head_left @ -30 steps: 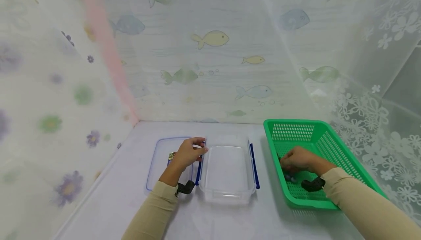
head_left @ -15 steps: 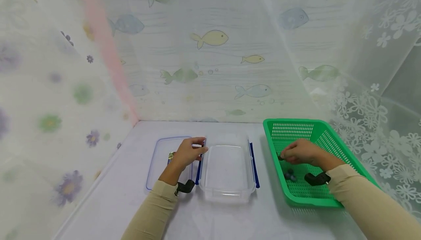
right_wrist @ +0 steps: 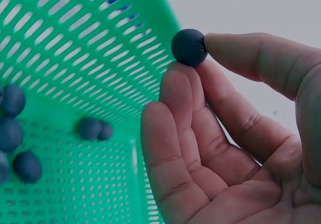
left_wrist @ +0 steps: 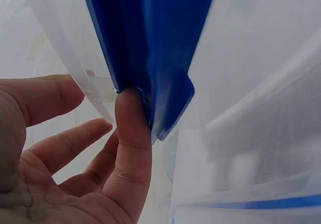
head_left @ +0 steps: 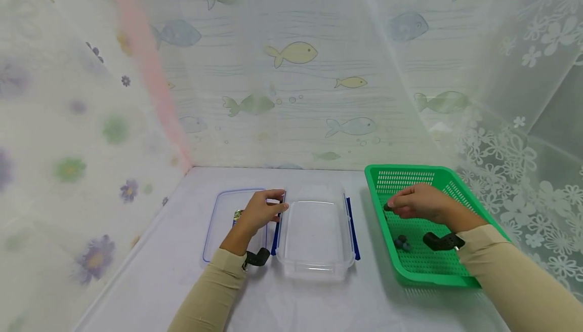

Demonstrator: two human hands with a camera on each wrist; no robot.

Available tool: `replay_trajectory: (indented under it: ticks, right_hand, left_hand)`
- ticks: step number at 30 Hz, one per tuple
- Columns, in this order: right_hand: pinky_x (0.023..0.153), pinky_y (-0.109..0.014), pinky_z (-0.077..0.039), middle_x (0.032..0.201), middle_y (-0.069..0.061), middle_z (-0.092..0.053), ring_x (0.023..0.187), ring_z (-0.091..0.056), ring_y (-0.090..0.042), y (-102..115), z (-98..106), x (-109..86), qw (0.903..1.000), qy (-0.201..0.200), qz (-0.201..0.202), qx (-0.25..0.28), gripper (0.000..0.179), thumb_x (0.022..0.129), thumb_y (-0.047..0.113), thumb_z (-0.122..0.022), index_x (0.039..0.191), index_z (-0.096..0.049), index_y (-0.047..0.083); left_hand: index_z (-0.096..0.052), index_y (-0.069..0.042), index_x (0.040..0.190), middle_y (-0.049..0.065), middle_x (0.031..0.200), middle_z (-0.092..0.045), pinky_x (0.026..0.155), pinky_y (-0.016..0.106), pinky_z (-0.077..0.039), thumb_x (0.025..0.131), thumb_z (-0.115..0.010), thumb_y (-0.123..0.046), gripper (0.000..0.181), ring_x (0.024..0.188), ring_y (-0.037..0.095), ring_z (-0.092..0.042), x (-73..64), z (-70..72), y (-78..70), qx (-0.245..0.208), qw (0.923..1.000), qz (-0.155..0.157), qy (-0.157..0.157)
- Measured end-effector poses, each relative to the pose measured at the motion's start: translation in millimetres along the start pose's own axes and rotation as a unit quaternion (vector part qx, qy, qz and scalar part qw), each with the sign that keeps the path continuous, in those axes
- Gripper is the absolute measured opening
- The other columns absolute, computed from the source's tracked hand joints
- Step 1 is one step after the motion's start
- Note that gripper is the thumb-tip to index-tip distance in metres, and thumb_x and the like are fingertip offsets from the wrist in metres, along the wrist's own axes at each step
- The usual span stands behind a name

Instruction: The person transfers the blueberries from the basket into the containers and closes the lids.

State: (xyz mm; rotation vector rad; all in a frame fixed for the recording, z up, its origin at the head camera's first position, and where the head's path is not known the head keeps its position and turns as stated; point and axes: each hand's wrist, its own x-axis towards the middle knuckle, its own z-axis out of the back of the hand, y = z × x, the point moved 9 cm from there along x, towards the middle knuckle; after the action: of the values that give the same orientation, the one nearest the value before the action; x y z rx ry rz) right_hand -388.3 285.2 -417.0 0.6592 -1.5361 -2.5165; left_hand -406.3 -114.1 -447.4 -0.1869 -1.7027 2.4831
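Note:
My right hand (head_left: pixel 421 203) is raised inside the green basket (head_left: pixel 437 279), near its left wall. In the right wrist view, my thumb and fingertips pinch one round, dark blueberry (right_wrist: pixel 188 47). Several more blueberries (head_left: pixel 403 243) lie on the basket floor. At the left side of the clear food container (head_left: pixel 314 233), my left hand (head_left: pixel 260 212) holds the rim. The left wrist view has its fingers on both sides of the clear wall, one against the blue latch (left_wrist: pixel 150 38). That container stands lidless, with a blue latch flap (head_left: pixel 352 228) hanging at its right.
A clear lid with a blue edge (head_left: pixel 209 225) lies left of the container, partly behind my left hand. On it shows a small coloured label (head_left: pixel 237 215). White table cloth (head_left: pixel 314 309) spreads underneath, and printed curtains (head_left: pixel 291 84) enclose the back and sides.
My right hand has risen from the basket floor toward its far left wall, now pinching a blueberry. The blueberries below have come into sight. My left hand stays at the container.

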Motion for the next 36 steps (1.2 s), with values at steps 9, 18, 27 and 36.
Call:
replay_trajectory:
  ticks: [9, 18, 27, 36]
  right_hand:
    - [0.102, -0.045, -0.059, 0.123, -0.011, -0.074, 0.118, -0.07, -0.028, 29, -10, -5.7, 0.9997, 0.011, 0.017, 0.013, 0.048, 0.098, 0.024, -0.074, 0.132, -0.065, -0.008]
    - [0.102, -0.047, -0.058, 0.121, -0.012, -0.074, 0.111, -0.072, -0.023, 46, -26, -3.2, 0.9996, 0.009, 0.023, 0.011, 0.046, 0.097, 0.021, -0.075, 0.131, -0.065, -0.009]
    - [0.096, -0.04, -0.062, 0.121, -0.012, -0.075, 0.105, -0.073, -0.02, 57, -43, 8.2, 0.9996, 0.009, 0.024, 0.014, 0.045, 0.095, 0.024, -0.077, 0.128, -0.068, -0.006]
    - [0.095, -0.044, -0.062, 0.118, -0.014, -0.075, 0.102, -0.073, -0.021, 68, -63, 18.1, 0.9996, 0.014, 0.025, 0.008, 0.038, 0.094, 0.021, -0.078, 0.121, -0.072, -0.005]
  left_hand:
    - [-0.057, -0.011, 0.149, 0.013, 0.139, -0.061, 0.078, 0.033, -0.065, 0.096, -0.075, -0.019, 0.056, 0.116, 0.026, -0.068, -0.4, -1.0, -1.1, 0.001, 1.0, 0.001, -0.001]
    - [-0.059, -0.014, 0.148, 0.012, 0.139, -0.061, 0.079, 0.032, -0.065, 0.096, -0.076, -0.021, 0.055, 0.113, 0.025, -0.069, 0.1, -0.2, 0.4, 0.007, 0.9999, 0.012, -0.008]
    - [-0.059, -0.013, 0.148, 0.013, 0.139, -0.061, 0.077, 0.032, -0.065, 0.096, -0.076, -0.019, 0.055, 0.116, 0.025, -0.068, 0.9, -0.1, 1.5, -0.001, 1.0, 0.009, -0.004]
    - [-0.06, -0.013, 0.146, 0.012, 0.137, -0.062, 0.079, 0.033, -0.066, 0.095, -0.077, -0.018, 0.054, 0.119, 0.027, -0.067, 3.1, -0.2, 3.8, -0.016, 0.9998, 0.01, -0.001]
